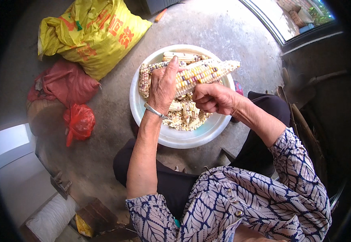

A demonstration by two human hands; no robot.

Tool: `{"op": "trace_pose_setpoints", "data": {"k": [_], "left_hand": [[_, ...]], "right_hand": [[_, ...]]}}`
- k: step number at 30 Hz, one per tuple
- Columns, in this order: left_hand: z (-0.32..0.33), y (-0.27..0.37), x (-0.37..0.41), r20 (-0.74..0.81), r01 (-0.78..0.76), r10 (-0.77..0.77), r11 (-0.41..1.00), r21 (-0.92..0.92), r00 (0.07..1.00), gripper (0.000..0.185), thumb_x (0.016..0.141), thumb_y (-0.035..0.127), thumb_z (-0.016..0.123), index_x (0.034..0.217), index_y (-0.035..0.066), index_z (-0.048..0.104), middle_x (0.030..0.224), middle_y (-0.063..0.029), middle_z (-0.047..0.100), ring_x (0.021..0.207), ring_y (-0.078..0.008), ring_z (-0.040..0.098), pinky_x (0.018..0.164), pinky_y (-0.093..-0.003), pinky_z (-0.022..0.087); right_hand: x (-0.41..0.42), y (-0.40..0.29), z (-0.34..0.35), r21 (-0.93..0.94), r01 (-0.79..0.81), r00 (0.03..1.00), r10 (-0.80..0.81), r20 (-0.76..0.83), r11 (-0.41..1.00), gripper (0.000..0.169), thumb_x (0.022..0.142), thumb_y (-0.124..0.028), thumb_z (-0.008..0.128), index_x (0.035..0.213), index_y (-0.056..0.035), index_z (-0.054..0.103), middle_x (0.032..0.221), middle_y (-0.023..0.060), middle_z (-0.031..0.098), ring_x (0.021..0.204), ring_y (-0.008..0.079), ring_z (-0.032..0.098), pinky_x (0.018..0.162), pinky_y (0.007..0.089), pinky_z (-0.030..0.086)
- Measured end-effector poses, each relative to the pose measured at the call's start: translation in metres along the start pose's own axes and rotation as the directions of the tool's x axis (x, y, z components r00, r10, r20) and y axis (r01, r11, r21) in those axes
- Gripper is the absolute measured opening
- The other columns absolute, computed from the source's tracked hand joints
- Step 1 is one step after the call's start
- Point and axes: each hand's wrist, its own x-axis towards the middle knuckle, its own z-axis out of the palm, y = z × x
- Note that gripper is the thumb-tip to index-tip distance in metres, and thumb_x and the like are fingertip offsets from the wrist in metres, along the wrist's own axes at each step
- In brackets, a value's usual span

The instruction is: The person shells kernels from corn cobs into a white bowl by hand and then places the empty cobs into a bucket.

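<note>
Over a wide white plastic basin (175, 144), my left hand (164, 83) grips the butt end of a dried ear of corn (201, 73). Its yellow, white and dark kernels face up, and its tip points right. My right hand (213, 98) is curled with its knuckles against the lower side of this ear; whether its fingers hold anything is hidden. Further dried ears (144, 81) lie in the basin along its left and far sides. Loose kernels (184, 124) and several more ears or cobs are heaped beneath my hands.
A full yellow woven sack (102, 39) leans at the upper left, with a red sack (66, 81) and a knotted red plastic bag (79, 121) below it. An orange-handled tool (161, 15) lies on the concrete floor beyond. Long pieces of wood (307, 130) lie at the right.
</note>
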Motion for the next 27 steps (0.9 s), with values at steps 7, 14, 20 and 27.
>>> {"op": "trace_pose_setpoints", "data": {"k": [7,14,20,27], "left_hand": [[-0.008,0.001,-0.005,0.024,-0.024,0.023,0.999,0.024,0.999,0.056,0.095,0.041,0.040,0.091,-0.007,0.066,0.074,-0.0086,0.065,0.068,-0.0122,0.058,0.067,-0.0253,0.045],[-0.009,0.000,-0.006,0.030,-0.005,0.002,0.997,0.082,1.000,0.057,0.094,0.042,0.040,0.091,-0.008,0.066,0.073,-0.0087,0.065,0.067,-0.0107,0.057,0.064,-0.0243,0.045],[-0.003,0.013,-0.009,-0.009,-0.020,0.021,0.994,0.104,1.000,0.058,0.094,0.044,0.040,0.093,-0.008,0.066,0.073,-0.0093,0.066,0.069,-0.0107,0.059,0.064,-0.0242,0.046],[-0.017,0.003,-0.008,0.028,0.024,-0.024,1.000,0.019,0.999,0.052,0.093,0.042,0.044,0.088,-0.004,0.067,0.073,-0.0061,0.066,0.064,-0.0103,0.061,0.060,-0.0214,0.048]], "right_hand": [[-0.002,-0.010,0.002,0.021,-0.033,0.999,0.032,0.027,0.999,0.020,0.081,-0.024,0.059,0.070,-0.0100,0.049,0.053,-0.0100,0.029,0.042,-0.0003,0.023,0.036,0.0169,0.015],[0.001,0.000,0.002,0.146,-0.016,0.995,0.001,0.099,0.989,0.025,0.080,-0.017,0.052,0.061,-0.0146,0.036,0.054,-0.0087,0.027,0.042,0.0013,0.019,0.036,0.0176,0.013],[-0.003,0.008,0.011,0.024,0.043,0.997,-0.042,-0.066,0.999,0.021,0.076,-0.011,0.055,0.062,-0.0121,0.040,0.055,-0.0069,0.029,0.044,0.0017,0.021,0.039,0.0193,0.014],[-0.007,-0.009,0.001,0.152,-0.092,0.989,0.073,0.126,0.984,0.029,0.083,-0.036,0.060,0.071,-0.0124,0.049,0.055,-0.0093,0.030,0.042,0.0007,0.024,0.037,0.0172,0.014]]}}
